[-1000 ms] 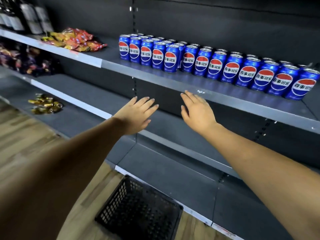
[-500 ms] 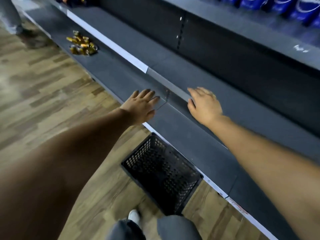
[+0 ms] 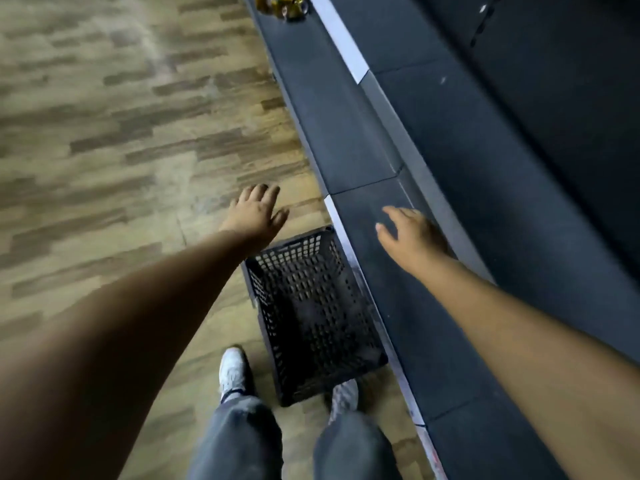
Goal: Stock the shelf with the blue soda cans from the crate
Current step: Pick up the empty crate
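The view looks steeply down at a black crate (image 3: 311,317) standing on the wood-look floor (image 3: 121,133), its right side just beside the front edge of the lowest shelf (image 3: 346,140). The crate is a perforated plastic box seen from above; its inside looks dark, and no blue cans show in it (the frame is blurred, so small detail at its bottom cannot be made out).

The left hand (image 3: 256,213) is stretched forward over the floor, past the crate's far left corner, palm down. Its fingers (image 3: 263,192) are spread and relaxed, grasping nothing. The right hand (image 3: 412,237) hangs over the dark shelf, to the right of the crate's far end, palm down too. Its fingers (image 3: 394,213) are loosely extended and released, with nothing in them. Whether either hand touches the surface under it cannot be told.

Both bare forearms run in from the bottom corners. Below, two legs in grey trousers (image 3: 242,441) stand at the crate's near end, with a white shoe (image 3: 233,368) to its left and a second shoe (image 3: 344,396) touching or just beside its near right corner.

At the top edge, a small heap of gold-wrapped items (image 3: 280,5) lies on the same shelf, well apart from the crate. A higher shelf (image 3: 467,133) runs alongside to the right.
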